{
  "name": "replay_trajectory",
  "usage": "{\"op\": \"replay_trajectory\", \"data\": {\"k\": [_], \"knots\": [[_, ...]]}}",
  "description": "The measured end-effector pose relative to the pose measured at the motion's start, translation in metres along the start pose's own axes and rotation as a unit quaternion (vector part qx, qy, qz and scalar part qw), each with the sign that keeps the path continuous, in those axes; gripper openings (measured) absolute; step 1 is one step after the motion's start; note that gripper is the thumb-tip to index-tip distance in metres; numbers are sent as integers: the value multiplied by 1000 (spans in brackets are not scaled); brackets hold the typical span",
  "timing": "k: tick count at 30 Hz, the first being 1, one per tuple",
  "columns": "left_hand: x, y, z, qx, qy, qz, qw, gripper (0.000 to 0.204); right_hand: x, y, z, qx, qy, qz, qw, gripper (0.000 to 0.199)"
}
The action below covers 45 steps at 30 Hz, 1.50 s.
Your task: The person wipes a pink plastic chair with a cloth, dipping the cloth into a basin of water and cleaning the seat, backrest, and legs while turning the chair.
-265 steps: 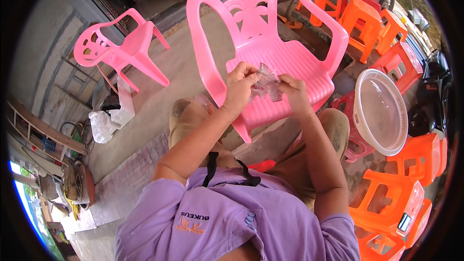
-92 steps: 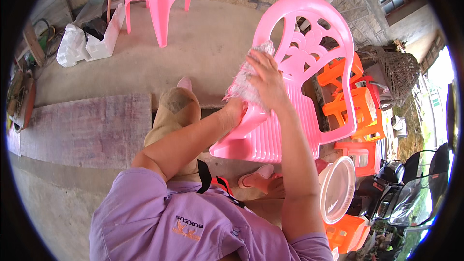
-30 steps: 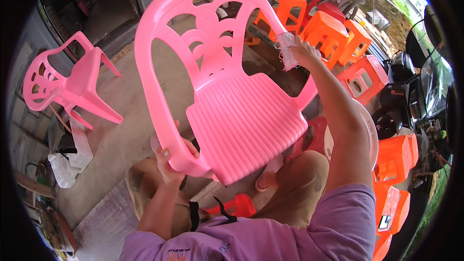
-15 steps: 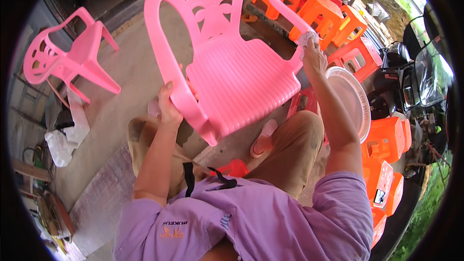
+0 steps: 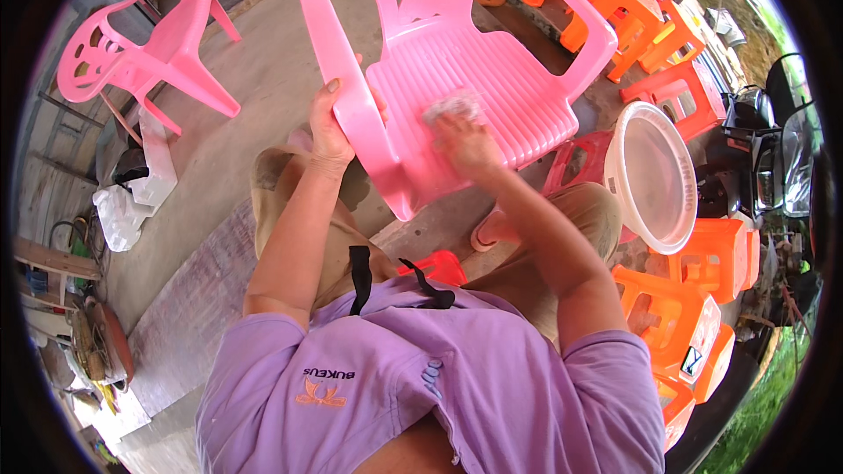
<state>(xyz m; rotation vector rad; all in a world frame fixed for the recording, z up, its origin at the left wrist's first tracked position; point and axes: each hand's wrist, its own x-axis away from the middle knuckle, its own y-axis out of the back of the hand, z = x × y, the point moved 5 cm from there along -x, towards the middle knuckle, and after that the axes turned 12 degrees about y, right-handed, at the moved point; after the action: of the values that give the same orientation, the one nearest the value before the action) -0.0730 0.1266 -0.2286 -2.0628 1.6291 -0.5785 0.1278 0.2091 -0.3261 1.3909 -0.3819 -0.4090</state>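
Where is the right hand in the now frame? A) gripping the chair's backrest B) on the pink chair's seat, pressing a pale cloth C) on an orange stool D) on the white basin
B: the right hand presses a pale cloth on the ribbed seat of the pink chair, while the left hand grips its armrest.

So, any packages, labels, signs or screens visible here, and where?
Small white rectangular sticker with dark print: on the side of an orange plastic stool, lower right.
White plastic bags: on the concrete floor, far left; contents unclear.
No signs or screens visible.
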Motion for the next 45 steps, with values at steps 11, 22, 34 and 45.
{"op": "replay_trajectory", "data": {"k": [11,22,34,45], "knots": [[-5,-4,1,24,8,17,1000,67,67,38,-131,123,-212,-32,969,68],[-3,-2,-1,-2,-7,22,1000,70,-36,-6,27,-44,142,-12,989,63],[-3,2,-1,0,18,26,999,83,-69,-5,-15,-14,10,26,1000,60],[-3,-2,-4,-28,37,9,999,96,-199,4,-86,-60,-120,-28,991,61]]}}
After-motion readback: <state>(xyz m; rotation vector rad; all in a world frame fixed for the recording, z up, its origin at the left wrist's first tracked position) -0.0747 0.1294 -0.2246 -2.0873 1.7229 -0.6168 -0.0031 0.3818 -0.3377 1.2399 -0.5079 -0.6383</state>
